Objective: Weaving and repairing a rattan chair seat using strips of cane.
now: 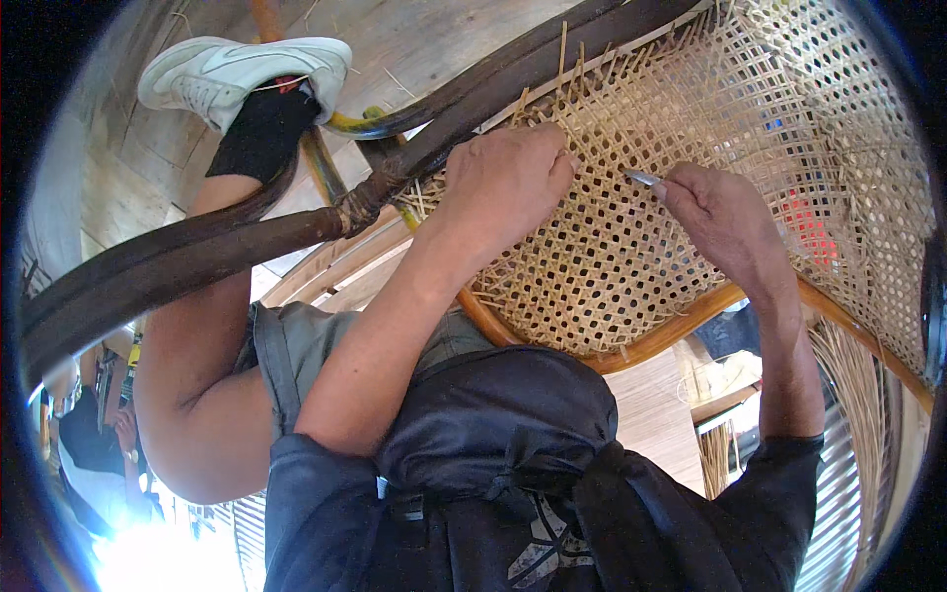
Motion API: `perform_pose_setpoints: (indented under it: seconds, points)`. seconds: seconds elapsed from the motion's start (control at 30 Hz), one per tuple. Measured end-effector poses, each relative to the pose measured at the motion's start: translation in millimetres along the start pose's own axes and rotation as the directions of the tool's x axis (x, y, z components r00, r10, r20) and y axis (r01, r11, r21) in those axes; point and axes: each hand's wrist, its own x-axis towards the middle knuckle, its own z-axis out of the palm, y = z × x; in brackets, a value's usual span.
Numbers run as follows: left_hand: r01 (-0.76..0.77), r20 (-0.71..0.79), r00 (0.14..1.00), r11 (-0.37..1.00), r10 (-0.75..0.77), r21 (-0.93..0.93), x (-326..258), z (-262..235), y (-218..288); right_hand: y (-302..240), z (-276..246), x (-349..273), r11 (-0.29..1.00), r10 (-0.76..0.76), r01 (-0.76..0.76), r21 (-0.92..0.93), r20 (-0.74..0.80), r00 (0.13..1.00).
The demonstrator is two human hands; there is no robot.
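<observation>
A woven cane panel (pixel 592 266) with open holes spreads in front of me, loose strand ends sticking out along its far edge. It is bordered on the near side by a curved orange-brown rattan frame (pixel 681 324). My left hand (pixel 513 178) rests at the panel's left part with its fingers curled closed; what they pinch, if anything, is hidden. My right hand (pixel 718 217) is closed round a small pointed metal tool (pixel 643 178), most of it inside the fist. The tool's tip points left and lies at the weave, a short way right of my left hand.
A thick dark brown curved pole (pixel 187 252) runs along the left and far side, with a wrapped joint (pixel 370 197). My bent leg ends in a white shoe (pixel 247 74) beyond it. Long cane strands (pixel 853 414) hang at the right. Another person (pixel 99 434) is at the far left.
</observation>
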Motion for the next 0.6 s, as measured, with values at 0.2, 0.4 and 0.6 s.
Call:
perform_pose_setpoints:
  seconds: [0.2, 0.4, 0.6]
  points:
    - [-0.010, -0.032, 0.999, 0.997, 0.008, -0.080, 3.3, 7.6, -1.8, 5.3, 2.2, 7.3, 0.972, -0.194, 0.191, -0.136, -0.009, 0.981]
    - [0.086, -0.092, 0.991, 0.983, -0.102, -0.161, -9.0, -4.8, -0.6, -0.9, 1.6, -4.2, 0.976, -0.182, 0.176, -0.127, -0.037, 0.983]
    - [0.161, 0.151, 0.984, 0.807, -0.091, -0.569, -67.3, -8.3, 41.2, -18.0, 57.6, -65.1, 0.920, -0.272, 0.367, 0.137, -0.451, 0.850]
